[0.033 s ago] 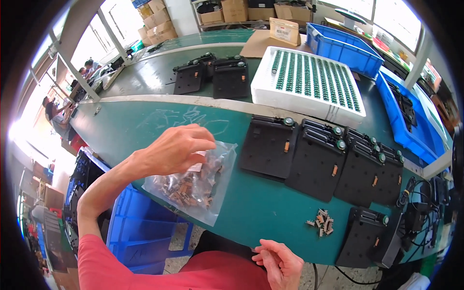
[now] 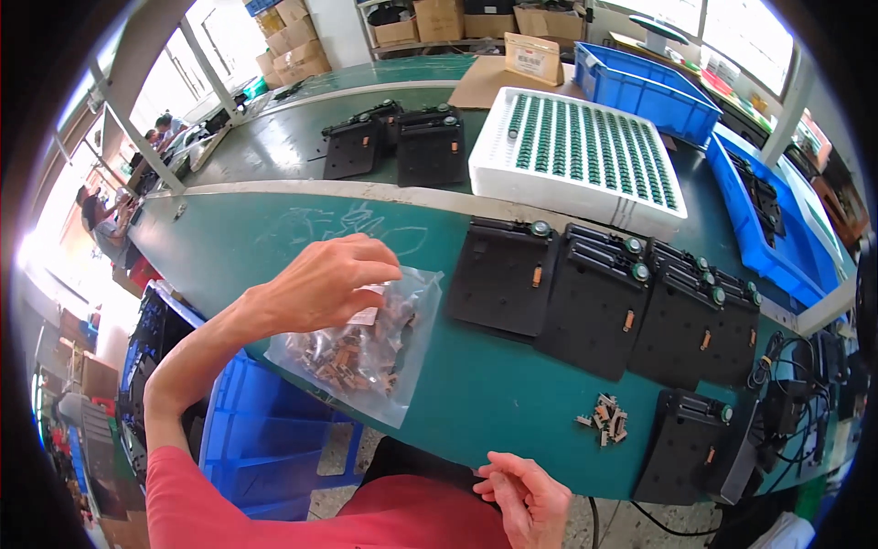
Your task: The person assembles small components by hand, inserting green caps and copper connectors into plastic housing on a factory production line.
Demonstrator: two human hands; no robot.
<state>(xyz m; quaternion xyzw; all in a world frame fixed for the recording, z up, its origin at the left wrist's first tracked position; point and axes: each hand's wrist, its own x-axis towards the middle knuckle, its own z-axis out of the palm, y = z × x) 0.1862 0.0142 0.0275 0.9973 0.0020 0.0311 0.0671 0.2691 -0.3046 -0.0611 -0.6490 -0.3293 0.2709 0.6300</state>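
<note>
My left hand is above a clear plastic bag, its fingers loosely bent and apart, with nothing visible between them. The hand covers the upper left part of the bag. Inside the bag show many small copper-and-grey parts. At the bench's front edge, close to my body, my right hand is curled with thumb and fingers together; whatever they hold, if anything, is hidden. A loose pile of similar small parts lies on the green bench to the right of the bag.
Several black plates with green-ended rods and copper pieces lie at the right; more black plates sit farther back. A white foam tray holds rows of green parts. Blue bins stand behind it. Tangled black cables lie far right.
The whole view has shifted very slightly; both hands keep the same pose over the bag and at the bench edge.
</note>
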